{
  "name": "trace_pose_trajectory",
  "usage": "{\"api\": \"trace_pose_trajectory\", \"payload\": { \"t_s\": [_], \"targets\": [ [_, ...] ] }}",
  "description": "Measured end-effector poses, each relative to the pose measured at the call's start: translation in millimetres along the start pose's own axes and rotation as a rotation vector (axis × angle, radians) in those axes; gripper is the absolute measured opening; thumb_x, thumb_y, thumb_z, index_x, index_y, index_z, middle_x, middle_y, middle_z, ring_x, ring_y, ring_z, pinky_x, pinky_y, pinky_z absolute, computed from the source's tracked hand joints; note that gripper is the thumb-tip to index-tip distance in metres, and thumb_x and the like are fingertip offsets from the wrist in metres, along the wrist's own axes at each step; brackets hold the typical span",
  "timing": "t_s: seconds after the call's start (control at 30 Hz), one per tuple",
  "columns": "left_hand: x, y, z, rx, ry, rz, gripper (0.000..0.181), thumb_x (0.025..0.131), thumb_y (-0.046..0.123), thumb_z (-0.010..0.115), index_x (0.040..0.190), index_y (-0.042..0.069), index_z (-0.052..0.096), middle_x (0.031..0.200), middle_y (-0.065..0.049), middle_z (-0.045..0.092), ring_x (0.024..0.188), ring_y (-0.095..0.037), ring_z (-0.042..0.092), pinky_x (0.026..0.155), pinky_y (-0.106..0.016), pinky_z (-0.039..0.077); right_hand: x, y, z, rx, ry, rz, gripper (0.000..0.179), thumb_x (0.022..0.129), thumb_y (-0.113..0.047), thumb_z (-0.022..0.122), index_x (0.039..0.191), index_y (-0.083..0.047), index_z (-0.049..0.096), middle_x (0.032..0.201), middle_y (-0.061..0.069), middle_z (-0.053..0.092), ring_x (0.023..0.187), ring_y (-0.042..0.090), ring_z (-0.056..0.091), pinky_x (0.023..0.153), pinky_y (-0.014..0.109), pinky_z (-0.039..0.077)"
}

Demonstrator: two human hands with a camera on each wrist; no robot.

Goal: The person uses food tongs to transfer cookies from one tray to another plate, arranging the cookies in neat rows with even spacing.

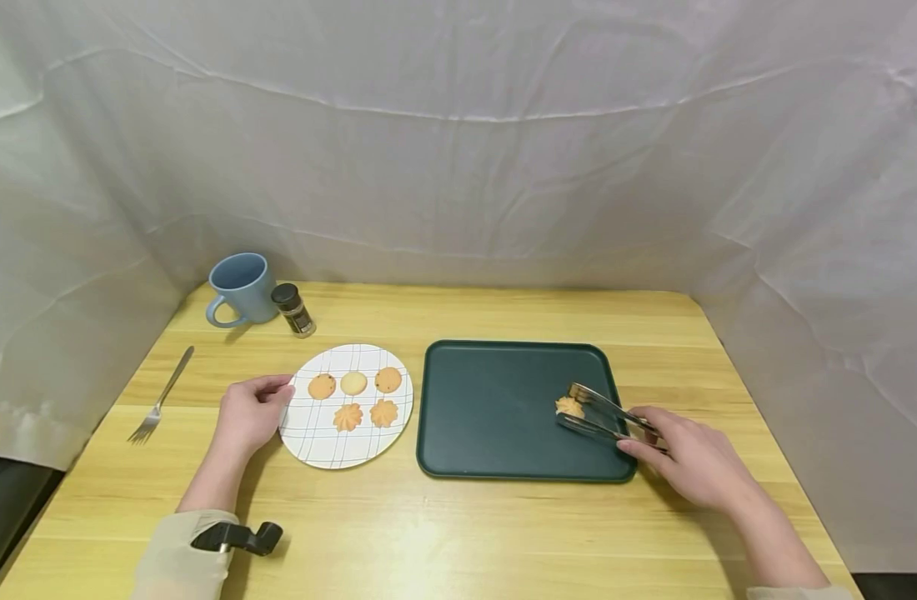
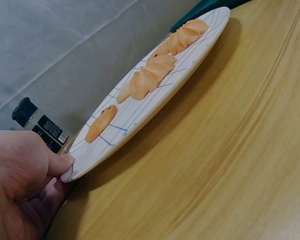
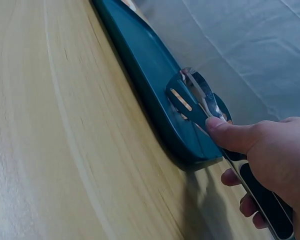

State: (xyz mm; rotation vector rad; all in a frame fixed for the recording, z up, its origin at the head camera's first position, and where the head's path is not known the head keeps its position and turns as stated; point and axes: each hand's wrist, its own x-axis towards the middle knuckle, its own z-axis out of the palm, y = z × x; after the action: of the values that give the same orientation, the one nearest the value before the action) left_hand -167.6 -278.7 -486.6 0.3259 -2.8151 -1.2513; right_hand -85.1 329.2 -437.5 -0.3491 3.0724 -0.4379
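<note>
My left hand [image 1: 252, 408] holds the left rim of a round white plate [image 1: 316, 437] with a checked line pattern, thumb on top and fingers beneath. Several cookies lie on it: round ones such as this cookie [image 1: 353, 382] at the back, and swirled ones such as this cookie [image 1: 348, 417] in front. In my right hand [image 1: 694, 458] are metal tongs [image 1: 612, 407] with black handle panels [image 3: 260, 192]. Their tips stand on either side of a swirled cookie [image 1: 568, 406] at the right part of a dark green tray [image 1: 488, 408]. Whether they squeeze it I cannot tell.
Behind the plate stand a blue mug [image 1: 252, 300] and a small black-capped spice jar [image 1: 297, 315]. A fork [image 1: 169, 379] lies at the far left of the wooden table [image 1: 398, 533]. Grey-white cloth [image 1: 458, 183] hangs around the back and sides.
</note>
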Motion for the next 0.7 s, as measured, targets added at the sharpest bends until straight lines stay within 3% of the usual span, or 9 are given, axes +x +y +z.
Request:
{"api": "trace_pose_trajectory", "payload": {
  "t_s": [0.13,0.33,0.57,0.7],
  "targets": [
    [0.0,-0.3,0.0,0.001,0.003,0.002,0.031,0.106,0.018,0.064,0.129,0.000,0.074,0.111,-0.017,0.074,0.097,-0.026,0.063,0.075,-0.026,0.047,-1.0,2.0,1.1,0.004,0.002,0.003,0.057,0.102,-0.060,0.063,0.137,-0.015,0.066,0.108,-0.001,0.073,0.098,0.026,0.070,0.077,0.058,0.054],
    [-0.4,0.1,-0.2,0.001,0.006,0.004,0.031,0.106,0.019,0.064,0.128,0.000,0.074,0.111,-0.017,0.074,0.097,-0.026,0.063,0.075,-0.026,0.048,-1.9,2.2,4.7,-0.002,0.028,-0.026,0.051,0.105,-0.053,0.063,0.138,-0.015,0.066,0.125,0.008,0.074,0.105,0.034,0.072,0.079,0.061,0.054],
    [-0.7,0.5,-0.5,0.004,0.007,0.009,0.031,0.105,0.018,0.063,0.128,-0.001,0.074,0.110,-0.017,0.074,0.096,-0.026,0.063,0.074,-0.026,0.048,-1.9,2.9,6.7,-0.006,0.047,-0.038,0.046,0.106,-0.050,0.063,0.137,-0.015,0.067,0.125,0.008,0.074,0.103,0.035,0.073,0.077,0.060,0.055],
    [-0.8,0.7,-1.0,0.004,0.005,0.011,0.031,0.105,0.018,0.063,0.128,-0.001,0.074,0.110,-0.017,0.074,0.096,-0.026,0.063,0.074,-0.026,0.048,-0.8,3.6,7.3,-0.020,0.051,-0.032,0.050,0.104,-0.053,0.064,0.137,-0.016,0.066,0.109,0.000,0.074,0.094,0.025,0.071,0.075,0.056,0.055]
  ]
}}
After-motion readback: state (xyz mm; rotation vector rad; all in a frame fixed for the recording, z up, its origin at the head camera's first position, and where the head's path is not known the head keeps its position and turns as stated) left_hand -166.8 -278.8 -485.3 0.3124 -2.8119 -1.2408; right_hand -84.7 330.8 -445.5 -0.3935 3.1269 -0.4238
